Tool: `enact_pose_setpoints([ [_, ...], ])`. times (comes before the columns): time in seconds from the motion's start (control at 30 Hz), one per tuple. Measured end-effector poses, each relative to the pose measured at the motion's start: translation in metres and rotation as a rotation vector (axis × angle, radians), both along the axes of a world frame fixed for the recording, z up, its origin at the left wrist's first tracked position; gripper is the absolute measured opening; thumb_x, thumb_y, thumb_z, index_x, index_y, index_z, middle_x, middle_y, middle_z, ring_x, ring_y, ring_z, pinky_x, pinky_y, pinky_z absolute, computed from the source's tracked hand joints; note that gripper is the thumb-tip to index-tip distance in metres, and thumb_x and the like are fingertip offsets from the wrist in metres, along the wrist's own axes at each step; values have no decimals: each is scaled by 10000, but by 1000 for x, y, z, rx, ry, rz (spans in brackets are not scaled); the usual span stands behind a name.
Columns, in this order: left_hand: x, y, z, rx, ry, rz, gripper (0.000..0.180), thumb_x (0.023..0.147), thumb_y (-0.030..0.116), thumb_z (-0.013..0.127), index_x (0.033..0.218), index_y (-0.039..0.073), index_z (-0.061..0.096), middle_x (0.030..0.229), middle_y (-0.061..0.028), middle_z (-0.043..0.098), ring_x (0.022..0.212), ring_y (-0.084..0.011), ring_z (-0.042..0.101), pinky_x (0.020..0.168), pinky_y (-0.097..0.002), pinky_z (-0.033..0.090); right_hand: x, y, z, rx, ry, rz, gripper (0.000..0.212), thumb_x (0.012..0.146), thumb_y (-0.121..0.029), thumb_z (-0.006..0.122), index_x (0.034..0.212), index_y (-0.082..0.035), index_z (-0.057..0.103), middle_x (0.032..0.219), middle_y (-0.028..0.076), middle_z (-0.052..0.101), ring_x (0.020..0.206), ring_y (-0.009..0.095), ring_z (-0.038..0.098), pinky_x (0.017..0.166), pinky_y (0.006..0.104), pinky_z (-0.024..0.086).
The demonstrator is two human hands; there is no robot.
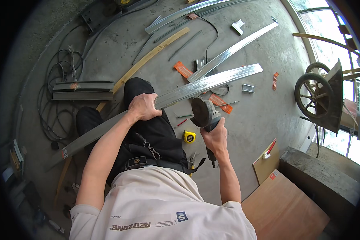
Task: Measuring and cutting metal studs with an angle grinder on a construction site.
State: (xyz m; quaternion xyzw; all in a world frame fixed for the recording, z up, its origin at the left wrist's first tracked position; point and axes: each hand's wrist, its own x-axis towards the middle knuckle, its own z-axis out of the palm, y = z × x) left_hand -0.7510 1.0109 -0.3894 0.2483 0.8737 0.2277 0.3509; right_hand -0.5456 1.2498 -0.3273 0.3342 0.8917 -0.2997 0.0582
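Observation:
Across my bent legs lies a long galvanized metal channel, slanting from lower left to upper right. My left hand is closed over its edge near my knee. In my right hand is an angle grinder, gripped by its body. The grinder's dark disc is close to the channel's near edge; I cannot tell whether they touch. Below the disc, a yellow tape measure rests on the floor beside a red pencil. Pliers lie by my hip, partly hidden.
Another metal channel and a wooden strip lie ahead. Short channel pieces and coiled black cable are at left. Orange wrappers dot the concrete floor. At right stand a wheeled cart and a plywood sheet.

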Motion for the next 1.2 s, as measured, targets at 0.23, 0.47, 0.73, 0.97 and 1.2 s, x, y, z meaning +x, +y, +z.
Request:
enact_pose_setpoints([
  [0.23, -3, -2, -8, 26, -7, -23, 452, 660, 367, 758, 927, 16, 660, 886, -213, 723, 910, -418, 707, 832, -480, 564, -1, -1, 3, -31, -10, -36, 549, 824, -218, 807, 1130, 45, 434, 929, 322, 709, 918, 531, 691, 799, 525, 550],
  [0.47, -1, 0, -6, 34, 11, -24, 427, 658, 353, 772, 911, 34, 644, 858, -214, 718, 877, -424, 707, 806, -492, 563, 6, -4, 1, -57, 44, -62, 558, 822, -220, 813, 1138, 43, 436, 924, 319, 708, 916, 529, 692, 797, 524, 552],
  [0.73, 17, 13, 5, -7, 175, -12, 407, 721, 331, 811, 945, 47, 624, 917, -170, 748, 895, -382, 735, 794, -473, 596, -11, -12, 3, 0, -50, -30, 570, 817, -213, 811, 1146, 58, 431, 941, 338, 703, 918, 539, 680, 799, 544, 542],
  [0.97, 26, 10, -3, 37, 304, 24, 407, 729, 319, 815, 970, 60, 615, 919, -168, 751, 890, -366, 744, 781, -461, 608, -17, -15, 0, 48, -104, 36, 577, 810, -207, 803, 1141, 73, 422, 926, 348, 695, 907, 545, 674, 800, 564, 537],
  [1.2, 24, 8, -5, 66, 276, 31, 387, 721, 290, 806, 942, 43, 606, 901, -190, 742, 909, -389, 734, 786, -479, 598, -15, -16, -1, 116, -99, 75, 510, 824, -177, 769, 1113, 47, 413, 882, 334, 690, 858, 537, 683, 749, 575, 543],
])
